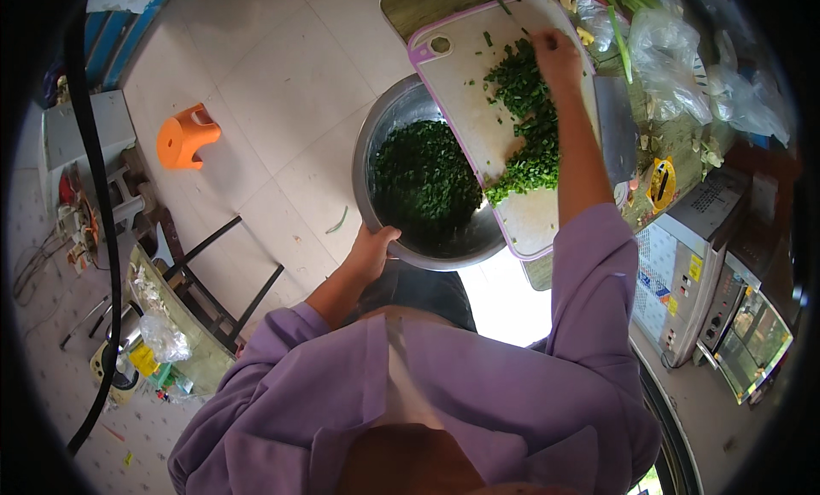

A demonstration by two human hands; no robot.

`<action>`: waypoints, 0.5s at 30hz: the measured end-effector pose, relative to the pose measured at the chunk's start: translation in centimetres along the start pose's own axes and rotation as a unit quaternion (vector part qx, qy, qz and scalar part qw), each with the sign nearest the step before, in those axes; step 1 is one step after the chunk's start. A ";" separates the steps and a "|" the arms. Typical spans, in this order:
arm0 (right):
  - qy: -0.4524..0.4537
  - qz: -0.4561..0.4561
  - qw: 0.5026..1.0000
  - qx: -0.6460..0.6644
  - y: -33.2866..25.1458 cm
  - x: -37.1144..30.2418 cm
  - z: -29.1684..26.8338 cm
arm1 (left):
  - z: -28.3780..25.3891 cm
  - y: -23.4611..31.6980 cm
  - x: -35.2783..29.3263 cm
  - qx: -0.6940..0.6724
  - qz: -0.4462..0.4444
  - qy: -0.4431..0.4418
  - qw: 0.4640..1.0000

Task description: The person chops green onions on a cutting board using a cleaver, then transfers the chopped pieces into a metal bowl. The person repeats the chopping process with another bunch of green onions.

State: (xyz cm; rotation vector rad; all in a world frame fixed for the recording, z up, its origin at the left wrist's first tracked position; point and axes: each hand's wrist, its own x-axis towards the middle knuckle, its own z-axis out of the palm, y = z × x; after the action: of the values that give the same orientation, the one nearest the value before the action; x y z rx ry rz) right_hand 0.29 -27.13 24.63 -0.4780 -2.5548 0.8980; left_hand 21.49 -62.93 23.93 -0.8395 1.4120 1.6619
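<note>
Floor (282, 93): pale tiles are laid, their seams bent by the lens.
Table (423, 10): a greenish top is seen at the upper right, mostly covered by kitchen things.
Purple shirt (299, 401): it is worn by the person, both forearms being left bare.
Oven (756, 341): a glass door is shown at the far right, below the table.
Cutting board (534, 228): a white, lavender-edged board is laid on the table, its left side jutting over the basin's rim.
Steel basin (366, 166): it is held in front of the body, partly overlapped by the board; whether it is otherwise supported cannot be told.
Orange stool (182, 140): it is placed on the floor, well apart to the left.
Clear plastic bags (670, 55): they are heaped on the table, right of the board.
Chopped greens (424, 175): finely cut, chive-like pieces are gathered in the basin, and more are spread in a long band on the board.
Scallion stalks (621, 46): they are laid near the bags.
Left hand (369, 251): the basin's near-left rim is clasped, the thumb laid over it, the other fingers hidden.
Right hand (561, 64): it is held over the board's far right part, beside the greens, fingers curled; whether anything is gripped cannot be told.
</note>
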 end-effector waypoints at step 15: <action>-0.180 -0.048 0.983 -0.007 -10.5 -21.9 -1.9 | -0.5 0.1 1.6 -0.064 0.044 -0.057 0.995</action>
State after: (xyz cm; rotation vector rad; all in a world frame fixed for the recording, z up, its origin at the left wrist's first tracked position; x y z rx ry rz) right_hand 18.15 -43.41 27.45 -0.2071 -2.8801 1.0087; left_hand 20.64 -63.15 22.49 -0.7483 1.2912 1.8546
